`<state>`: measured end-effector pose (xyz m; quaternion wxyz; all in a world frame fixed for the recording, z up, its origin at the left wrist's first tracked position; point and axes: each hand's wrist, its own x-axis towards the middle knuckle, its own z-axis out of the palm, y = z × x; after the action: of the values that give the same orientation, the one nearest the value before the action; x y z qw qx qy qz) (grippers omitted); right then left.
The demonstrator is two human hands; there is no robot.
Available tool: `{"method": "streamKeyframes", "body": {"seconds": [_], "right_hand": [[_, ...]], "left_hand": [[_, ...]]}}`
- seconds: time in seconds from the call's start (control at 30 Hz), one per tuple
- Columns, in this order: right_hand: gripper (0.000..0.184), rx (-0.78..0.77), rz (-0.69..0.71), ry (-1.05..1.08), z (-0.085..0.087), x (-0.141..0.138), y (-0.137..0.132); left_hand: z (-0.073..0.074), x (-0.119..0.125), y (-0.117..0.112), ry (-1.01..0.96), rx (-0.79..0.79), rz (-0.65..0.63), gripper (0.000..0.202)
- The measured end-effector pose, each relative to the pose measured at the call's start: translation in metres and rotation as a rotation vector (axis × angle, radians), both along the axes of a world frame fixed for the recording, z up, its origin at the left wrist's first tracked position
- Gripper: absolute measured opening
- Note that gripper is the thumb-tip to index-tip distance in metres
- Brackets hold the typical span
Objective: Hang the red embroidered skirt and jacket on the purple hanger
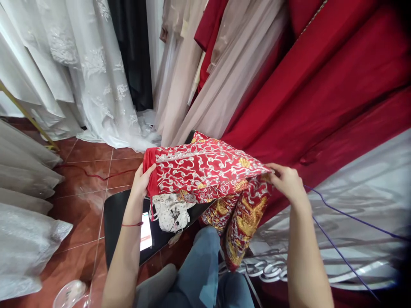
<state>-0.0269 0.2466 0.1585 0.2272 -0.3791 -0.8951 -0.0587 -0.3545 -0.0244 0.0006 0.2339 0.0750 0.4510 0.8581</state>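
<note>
A red garment (205, 171) with silver and gold embroidery is stretched between both my hands above my lap. My left hand (141, 182) grips its left edge, thumb over the red hem. My right hand (287, 182) pinches the right corner with closed fingers. A gold-embroidered red panel (244, 222) hangs down from it over my jeans (199, 273). A white beaded piece (171, 214) dangles under the left side. A thin red string circles my left wrist.
A black stool (118, 222) with a lit phone (146, 231) stands on the red tiled floor (86, 179). White gowns (80, 64), beige dresses (199, 85) and dark red dresses (337, 85) hang all around. A purple thread (346, 216) crosses the white fabric at right.
</note>
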Motion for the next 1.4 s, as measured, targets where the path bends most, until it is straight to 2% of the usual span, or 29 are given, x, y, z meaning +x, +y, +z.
{"method": "streamKeyframes", "body": {"seconds": [0.07,0.1,0.17,0.23,0.3,0.37,0.47,0.53,0.63,0.73,0.83,0.9,0.97,1.03,1.13,1.27,1.4], "right_hand": [[0.037,0.115,-0.161,0.064,0.013,-0.021,0.001],[0.039,0.150,-0.192,0.113,0.015,-0.033,0.002],[0.043,0.232,-0.187,0.238,0.011,-0.058,0.005],[0.044,0.235,-0.142,0.278,-0.001,-0.076,0.010],[0.041,0.136,-0.072,0.159,-0.015,-0.085,0.015],[0.035,0.026,-0.029,-0.050,-0.022,-0.085,0.018],[0.032,-0.051,-0.081,-0.313,-0.013,-0.079,0.011],[0.040,-0.050,-0.099,-0.377,-0.002,-0.079,-0.003],[0.074,0.088,0.039,-0.308,0.003,-0.092,-0.038],[0.101,0.234,0.336,-0.284,-0.017,-0.118,-0.075],[0.101,0.253,0.567,-0.336,-0.048,-0.146,-0.102],[0.096,0.249,0.578,-0.317,-0.062,-0.162,-0.115],[0.089,0.250,0.545,-0.250,-0.065,-0.174,-0.126],[0.073,0.251,0.546,-0.182,-0.060,-0.181,-0.135],[0.049,0.258,0.580,-0.120,-0.041,-0.186,-0.145],[0.049,0.308,0.526,0.061,-0.006,-0.176,-0.149],[0.046,0.341,0.432,0.275,0.028,-0.141,-0.147]], "left_hand": [[0.012,0.005,-0.003,0.024,0.039,0.026,0.041],[0.018,0.007,-0.005,0.027,0.055,0.042,0.039],[0.025,0.009,-0.007,0.023,0.071,0.074,0.036],[0.026,0.007,-0.009,0.004,0.066,0.101,0.032],[0.019,0.001,-0.009,-0.034,0.035,0.073,0.029],[0.008,-0.005,-0.008,-0.069,-0.034,-0.045,0.028],[-0.011,-0.010,-0.002,-0.081,-0.162,-0.246,0.030],[-0.021,-0.010,0.003,-0.083,-0.221,-0.300,0.027],[-0.028,-0.008,0.009,-0.104,-0.319,-0.318,0.023],[-0.024,-0.010,0.009,-0.112,-0.352,-0.273,0.022],[-0.012,-0.012,0.004,-0.130,-0.235,-0.182,0.026],[-0.002,-0.012,0.001,-0.154,-0.092,-0.120,0.034],[0.005,-0.010,-0.001,-0.170,0.036,-0.054,0.039],[0.011,-0.007,-0.001,-0.182,0.117,-0.030,0.039],[0.018,0.001,-0.002,-0.154,0.184,-0.077,0.040],[0.035,0.017,-0.013,-0.033,0.131,-0.129,0.041],[0.057,0.039,-0.036,0.154,0.002,-0.224,0.059]]}}
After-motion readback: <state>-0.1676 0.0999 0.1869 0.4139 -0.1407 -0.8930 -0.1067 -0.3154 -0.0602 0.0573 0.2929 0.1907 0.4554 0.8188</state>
